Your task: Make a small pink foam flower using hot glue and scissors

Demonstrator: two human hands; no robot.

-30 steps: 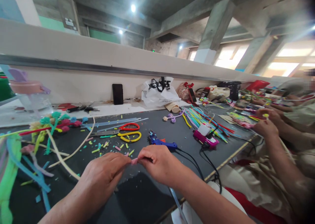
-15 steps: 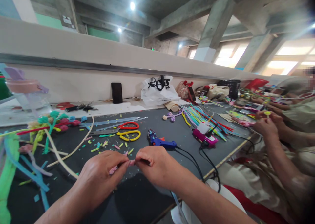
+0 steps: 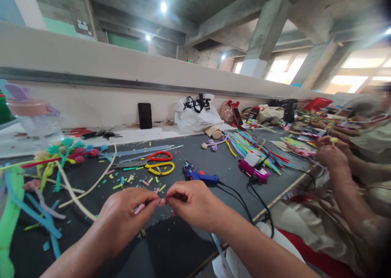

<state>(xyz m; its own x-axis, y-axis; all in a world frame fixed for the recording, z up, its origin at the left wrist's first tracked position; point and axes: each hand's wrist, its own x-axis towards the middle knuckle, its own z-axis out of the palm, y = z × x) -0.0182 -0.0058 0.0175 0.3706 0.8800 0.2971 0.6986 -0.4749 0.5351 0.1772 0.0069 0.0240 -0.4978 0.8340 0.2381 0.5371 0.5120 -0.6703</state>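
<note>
My left hand (image 3: pixel 125 219) and my right hand (image 3: pixel 192 202) meet fingertip to fingertip over the dark table (image 3: pixel 171 249). Both pinch a short pink pipe cleaner (image 3: pixel 141 207); its free end sticks out down-left under my left fingers. Just beyond my right hand lies a blue glue gun (image 3: pixel 198 175) with its black cord running off to the right. Red-handled scissors (image 3: pixel 159 156) and yellow-handled scissors (image 3: pixel 160 168) lie further back.
Coloured pipe-cleaner flowers (image 3: pixel 65 151) and long green and blue strands (image 3: pixel 18 204) lie at the left. A bundle of coloured sticks (image 3: pixel 247 143) and a pink glue gun (image 3: pixel 255 171) sit right of centre. Another person's hands (image 3: pixel 331 155) work at the right. A white bag (image 3: pixel 197 113) and a phone (image 3: pixel 145 115) stand at the wall.
The pink pipe cleaner's free end has come out below my left fingers. Both hands have stayed pinched together, shifting slightly left.
</note>
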